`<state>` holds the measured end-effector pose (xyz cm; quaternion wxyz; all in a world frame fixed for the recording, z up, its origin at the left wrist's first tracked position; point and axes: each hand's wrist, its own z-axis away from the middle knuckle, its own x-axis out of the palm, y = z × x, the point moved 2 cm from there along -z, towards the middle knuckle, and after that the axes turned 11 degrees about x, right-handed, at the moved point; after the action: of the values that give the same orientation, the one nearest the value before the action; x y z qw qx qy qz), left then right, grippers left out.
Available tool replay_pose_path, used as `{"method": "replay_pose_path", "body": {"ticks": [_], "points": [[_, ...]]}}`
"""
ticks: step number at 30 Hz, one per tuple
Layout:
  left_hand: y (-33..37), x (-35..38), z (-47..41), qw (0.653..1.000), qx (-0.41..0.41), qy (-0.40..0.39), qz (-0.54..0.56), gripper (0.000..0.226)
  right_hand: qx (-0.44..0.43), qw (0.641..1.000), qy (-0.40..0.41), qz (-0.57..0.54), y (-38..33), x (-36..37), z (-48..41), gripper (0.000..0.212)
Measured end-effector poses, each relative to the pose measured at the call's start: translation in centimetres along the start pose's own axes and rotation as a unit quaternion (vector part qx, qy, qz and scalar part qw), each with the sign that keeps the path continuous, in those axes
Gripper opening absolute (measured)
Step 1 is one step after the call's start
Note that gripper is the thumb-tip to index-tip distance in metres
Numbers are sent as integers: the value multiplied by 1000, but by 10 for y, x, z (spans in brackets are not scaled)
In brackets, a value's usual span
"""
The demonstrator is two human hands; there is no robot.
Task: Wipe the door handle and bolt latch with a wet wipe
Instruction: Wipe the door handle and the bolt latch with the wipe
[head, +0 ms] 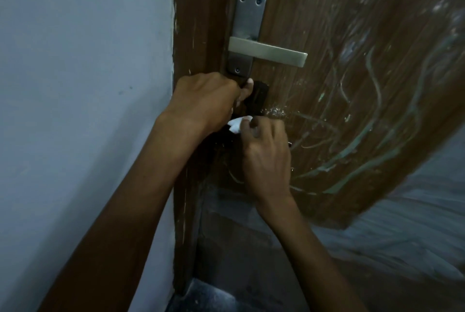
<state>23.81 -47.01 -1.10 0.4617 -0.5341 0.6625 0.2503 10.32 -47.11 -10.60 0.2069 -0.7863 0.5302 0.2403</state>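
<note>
A silver lever door handle (pixel 271 53) on a grey backplate is fixed to the brown wooden door (pixel 339 34). Just below it sits a dark bolt latch (pixel 259 97), partly hidden by my hands. My left hand (pixel 206 100) is closed around the left end of the latch, thumb against it. My right hand (pixel 266 150) is below the latch, pinching a crumpled white wet wipe (pixel 237 125) against its lower part.
The pale blue wall (pixel 83 85) and the brown door frame (pixel 191 22) stand left of the door. Greenish scribbles (pixel 377 110) cover the door's right side. Dark floor shows below the door edge.
</note>
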Motion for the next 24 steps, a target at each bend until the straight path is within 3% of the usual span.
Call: {"method": "replay_pose_path", "body": {"ticks": [6, 9, 10, 11, 12, 14, 15, 16, 18, 21, 24], "points": [[1, -1, 1, 999, 18, 11, -27, 69, 57, 998, 10, -5, 2, 10, 34, 41], [-1, 3, 0, 999, 27, 18, -30, 70, 201, 963, -4, -177, 6, 15, 49, 27], [-1, 4, 0, 999, 28, 20, -32, 69, 282, 920, -2, -273, 6, 16, 51, 21], [-1, 4, 0, 999, 29, 24, -35, 68, 376, 844, -22, -382, 4, 18, 51, 18], [-1, 4, 0, 999, 29, 27, -35, 67, 465, 724, -60, -506, 0, 21, 50, 18], [0, 3, 0, 999, 31, 28, -32, 64, 567, 434, -105, -692, -16, 23, 45, 19], [0, 3, 0, 999, 32, 27, -33, 64, 579, 334, -94, -737, -21, 24, 40, 20], [0, 3, 1, 999, 32, 27, -34, 64, 579, 272, -77, -765, -25, 25, 36, 21], [-1, 4, 1, 999, 33, 31, -31, 62, 557, 207, -49, -803, -29, 24, 25, 20], [-3, 5, 1, 999, 31, 34, -20, 57, 539, 150, -30, -828, -32, 22, 17, 16], [-4, 9, 0, 998, 35, 34, -28, 62, 542, 160, -14, -825, -35, 18, 17, 16]]}}
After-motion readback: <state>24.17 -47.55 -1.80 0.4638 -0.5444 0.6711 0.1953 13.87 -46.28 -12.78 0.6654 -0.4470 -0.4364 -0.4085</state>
